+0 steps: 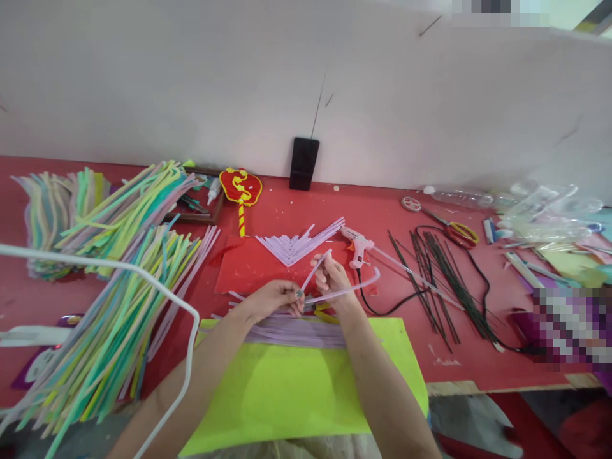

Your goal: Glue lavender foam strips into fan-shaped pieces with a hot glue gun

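Between my two hands is a bent lilac pipe cleaner (351, 291), one arm of it reaching out to the right. My left hand (280, 297) pinches it near the bend. The fingers of my right hand (331, 274) are closed around its other arm near the tip. Just beyond, a V-shaped piece of lilac pipe cleaners (289, 248) lies on a red sheet (239, 274). More loose lilac pipe cleaners (296, 335) lie under my wrists on a yellow-green cloth (287, 395). A pink glue gun (358, 247) with a long glue stick rests right of the V-shaped piece.
Bundles of coloured pipe cleaners (124, 319) cover the left side, with a white cable (194, 319) crossing in front. Dark green wires (444, 287), scissors (449, 223) and plastic packaging (545, 210) lie to the right. A phone (304, 164) leans on the wall beyond a red-and-yellow fan-shaped ornament (241, 188).
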A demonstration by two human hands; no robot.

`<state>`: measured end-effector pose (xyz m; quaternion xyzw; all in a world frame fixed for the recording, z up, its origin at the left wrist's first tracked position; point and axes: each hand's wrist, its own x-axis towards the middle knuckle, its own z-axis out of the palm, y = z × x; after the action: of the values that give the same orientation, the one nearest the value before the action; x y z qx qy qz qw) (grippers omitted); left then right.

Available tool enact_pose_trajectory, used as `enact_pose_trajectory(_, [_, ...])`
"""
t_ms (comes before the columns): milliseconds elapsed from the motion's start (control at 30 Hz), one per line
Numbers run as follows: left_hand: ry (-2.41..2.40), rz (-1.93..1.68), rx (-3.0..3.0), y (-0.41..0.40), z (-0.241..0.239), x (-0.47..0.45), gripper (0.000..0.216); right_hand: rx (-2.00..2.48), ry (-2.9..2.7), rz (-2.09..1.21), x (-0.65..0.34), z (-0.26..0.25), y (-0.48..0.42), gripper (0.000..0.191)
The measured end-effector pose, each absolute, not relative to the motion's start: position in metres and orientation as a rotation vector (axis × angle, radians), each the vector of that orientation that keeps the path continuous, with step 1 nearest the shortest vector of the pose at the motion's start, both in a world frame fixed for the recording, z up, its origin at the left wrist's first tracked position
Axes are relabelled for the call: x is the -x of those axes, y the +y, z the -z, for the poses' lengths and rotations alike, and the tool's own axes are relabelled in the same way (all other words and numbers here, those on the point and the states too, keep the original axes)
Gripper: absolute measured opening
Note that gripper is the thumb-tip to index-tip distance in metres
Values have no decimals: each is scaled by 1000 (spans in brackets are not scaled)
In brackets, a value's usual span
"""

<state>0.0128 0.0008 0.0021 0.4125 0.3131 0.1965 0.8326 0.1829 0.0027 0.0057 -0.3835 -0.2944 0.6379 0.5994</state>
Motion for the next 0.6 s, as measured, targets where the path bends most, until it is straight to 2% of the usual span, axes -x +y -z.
enact_pose_trajectory(400, [658,-397,-899,1,-2,-12,44,940,-564,-1430,-182,-1,6,45])
enact_pose_trajectory(600, [646,-384,-911,0,-3,-13,47,903,-625,-1440,-184,4,6,39])
